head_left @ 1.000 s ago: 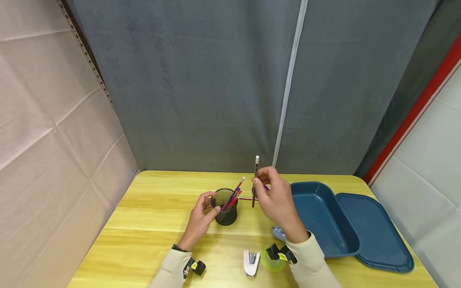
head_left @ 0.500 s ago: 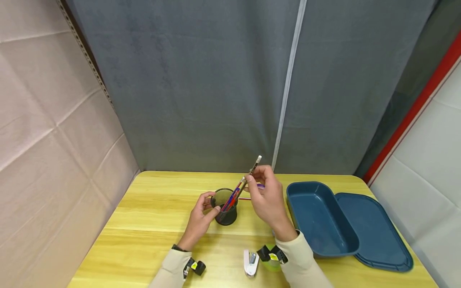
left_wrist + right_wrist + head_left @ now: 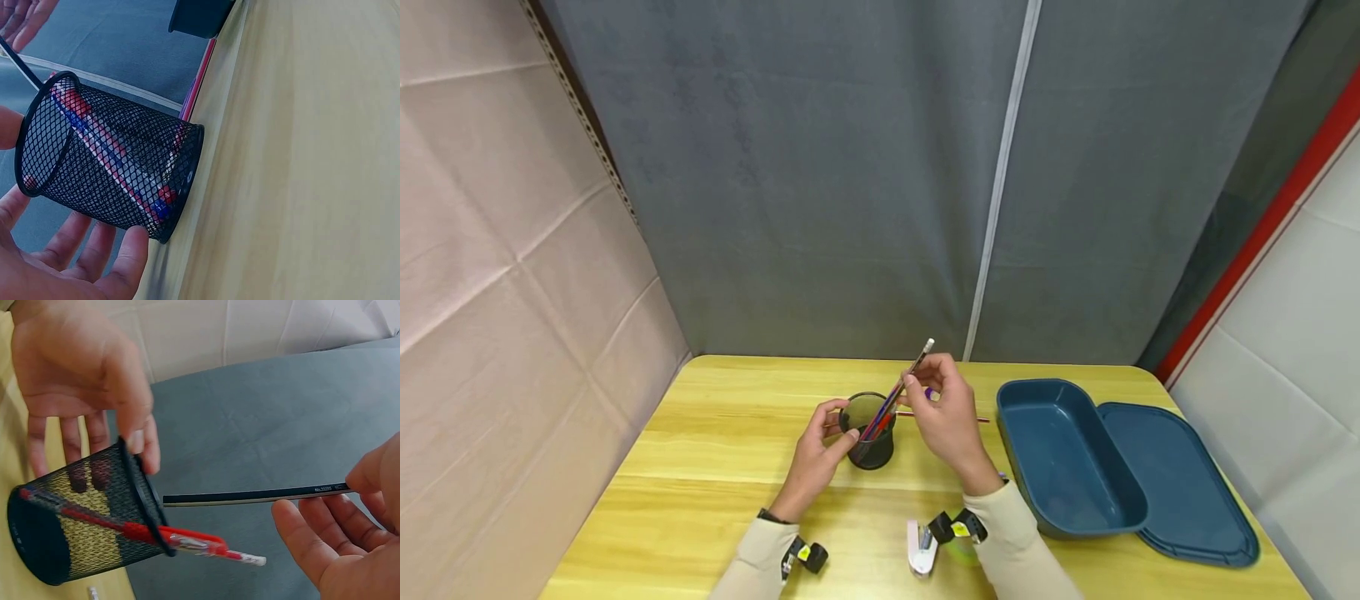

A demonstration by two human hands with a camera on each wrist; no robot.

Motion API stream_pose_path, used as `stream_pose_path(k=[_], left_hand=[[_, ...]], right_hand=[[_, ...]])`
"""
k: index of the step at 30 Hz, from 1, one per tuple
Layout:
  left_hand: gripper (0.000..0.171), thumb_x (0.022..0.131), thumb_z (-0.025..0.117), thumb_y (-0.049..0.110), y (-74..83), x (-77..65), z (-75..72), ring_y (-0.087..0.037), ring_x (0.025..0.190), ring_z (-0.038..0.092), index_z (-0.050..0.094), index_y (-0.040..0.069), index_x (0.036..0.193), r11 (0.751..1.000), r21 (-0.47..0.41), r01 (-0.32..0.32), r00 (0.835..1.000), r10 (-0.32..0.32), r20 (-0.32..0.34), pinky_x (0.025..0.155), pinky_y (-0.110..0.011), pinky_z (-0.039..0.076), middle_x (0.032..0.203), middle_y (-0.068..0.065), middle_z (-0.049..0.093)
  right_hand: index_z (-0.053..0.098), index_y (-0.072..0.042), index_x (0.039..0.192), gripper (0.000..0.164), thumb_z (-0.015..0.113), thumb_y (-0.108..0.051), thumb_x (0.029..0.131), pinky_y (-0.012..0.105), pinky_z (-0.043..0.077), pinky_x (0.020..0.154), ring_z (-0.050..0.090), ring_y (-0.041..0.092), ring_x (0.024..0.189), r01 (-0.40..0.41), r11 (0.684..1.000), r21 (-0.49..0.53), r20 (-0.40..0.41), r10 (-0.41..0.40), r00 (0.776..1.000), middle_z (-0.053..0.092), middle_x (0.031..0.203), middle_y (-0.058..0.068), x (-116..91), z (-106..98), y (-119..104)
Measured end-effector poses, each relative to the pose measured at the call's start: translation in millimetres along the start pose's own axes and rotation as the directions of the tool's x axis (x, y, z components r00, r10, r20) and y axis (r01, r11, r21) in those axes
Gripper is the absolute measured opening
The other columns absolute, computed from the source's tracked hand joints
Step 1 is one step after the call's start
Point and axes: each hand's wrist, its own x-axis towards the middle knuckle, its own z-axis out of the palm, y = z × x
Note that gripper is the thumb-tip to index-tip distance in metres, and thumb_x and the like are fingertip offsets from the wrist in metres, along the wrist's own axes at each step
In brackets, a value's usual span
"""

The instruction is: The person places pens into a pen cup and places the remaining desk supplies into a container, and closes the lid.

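Note:
A black mesh pen cup (image 3: 872, 456) stands upright on the table, tall pens leaning inside it. My left hand (image 3: 815, 460) holds the cup from the left, thumb at the rim and fingers along the mesh. A red pen (image 3: 140, 532) shows through the mesh in the right wrist view; blue and red pens also show in the left wrist view. My right hand (image 3: 950, 421) pinches a dark pencil (image 3: 250, 495) with a white eraser end, tilted toward the cup. Its lower end is at the cup's mouth; how far inside, I cannot tell.
A red pencil (image 3: 979, 419) lies behind my right hand, near a partly hidden purple ring (image 3: 931, 393). A blue box (image 3: 1067, 467) and its lid (image 3: 1183, 492) are at right. Nearer me are a small white-and-pink object (image 3: 921, 554) and a mostly covered green roll (image 3: 964, 552).
My right hand has moved left and slightly down, tilting the pencil from upright toward the cup and bringing its lower end to the mouth. My left hand and the cup have stayed put.

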Motion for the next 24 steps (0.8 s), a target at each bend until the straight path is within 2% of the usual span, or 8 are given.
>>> stream_pose_path(k=[4,8,11,13,16,18,20,24], left_hand=[[0.051,0.096,0.076,0.02,0.0,-0.4,0.8,-0.033,0.121,0.065,0.057,0.021,0.143,1.0,0.003,0.0,1.0,0.0,0.0,0.102,-0.051,0.053,0.128,-0.018,0.066],[0.05,0.096,0.076,0.02,0.2,-1.0,1.0,-0.034,0.122,0.065,0.058,0.022,0.143,1.0,0.004,-0.001,1.0,0.001,-0.001,0.101,-0.052,0.054,0.128,-0.017,0.066],[0.05,0.096,0.075,0.02,0.4,-1.2,1.0,-0.034,0.122,0.065,0.057,0.022,0.143,1.0,0.005,-0.001,1.0,0.001,-0.001,0.101,-0.051,0.055,0.128,-0.017,0.066],[0.05,0.096,0.075,0.02,0.3,-1.3,0.9,-0.034,0.121,0.065,0.058,0.022,0.143,1.0,0.004,-0.001,1.0,0.001,-0.002,0.1,-0.05,0.055,0.128,-0.018,0.066],[0.05,0.096,0.076,0.019,-0.1,-1.2,0.7,-0.033,0.12,0.065,0.058,0.022,0.143,1.0,0.0,-0.004,1.0,0.004,-0.003,0.1,-0.049,0.054,0.127,-0.018,0.066],[0.05,0.095,0.076,0.019,-0.3,-1.2,0.7,-0.033,0.12,0.065,0.058,0.022,0.142,1.0,-0.002,-0.005,1.0,0.005,-0.005,0.1,-0.048,0.053,0.127,-0.019,0.066],[0.051,0.095,0.076,0.019,-0.4,-1.1,0.6,-0.033,0.119,0.065,0.058,0.022,0.143,1.0,0.001,-0.006,1.0,0.006,-0.005,0.101,-0.048,0.053,0.127,-0.019,0.066],[0.051,0.096,0.075,0.019,-0.6,-0.9,0.6,-0.032,0.12,0.065,0.057,0.02,0.144,1.0,0.006,-0.006,1.0,0.006,-0.003,0.101,-0.049,0.053,0.127,-0.02,0.065]], right_hand=[[0.057,0.0,0.114,0.015,0.065,0.0,0.101,0.032,0.066,0.077,0.073,0.043,0.099,-0.011,1.0,-0.011,-0.004,0.01,1.0,0.069,0.108,0.021,-1.6,2.7,7.7],[0.06,-0.002,0.113,0.014,0.066,0.0,0.101,0.029,0.065,0.075,0.074,0.037,0.091,-0.025,0.999,-0.04,0.0,0.025,1.0,0.071,0.105,0.019,-3.8,4.8,13.7],[0.062,-0.005,0.113,0.014,0.068,-0.002,0.1,0.034,0.064,0.081,0.074,0.027,0.086,-0.044,0.997,-0.068,0.001,0.044,0.999,0.073,0.104,0.016,-5.0,5.7,17.8],[0.063,-0.006,0.112,0.014,0.069,-0.003,0.1,0.043,0.061,0.091,0.074,0.02,0.084,-0.052,0.995,-0.084,0.001,0.052,0.999,0.074,0.103,0.014,-5.6,6.0,20.5],[0.065,-0.006,0.112,0.015,0.07,-0.003,0.098,0.058,0.052,0.103,0.075,0.019,0.084,-0.057,0.993,-0.101,-0.001,0.057,0.998,0.075,0.103,0.013,-6.5,6.1,24.0],[0.066,-0.007,0.113,0.016,0.071,-0.004,0.098,0.064,0.047,0.107,0.075,0.02,0.085,-0.055,0.993,-0.105,-0.001,0.056,0.998,0.075,0.103,0.013,-7.1,6.0,25.7],[0.067,-0.007,0.113,0.017,0.072,-0.004,0.097,0.064,0.046,0.106,0.076,0.022,0.086,-0.053,0.993,-0.106,-0.005,0.053,0.999,0.076,0.103,0.012,-7.5,5.8,27.0],[0.069,-0.006,0.115,0.02,0.074,-0.004,0.095,0.054,0.052,0.099,0.075,0.022,0.088,-0.052,0.993,-0.108,-0.019,0.05,0.999,0.076,0.102,0.01,-7.3,5.0,29.3]])
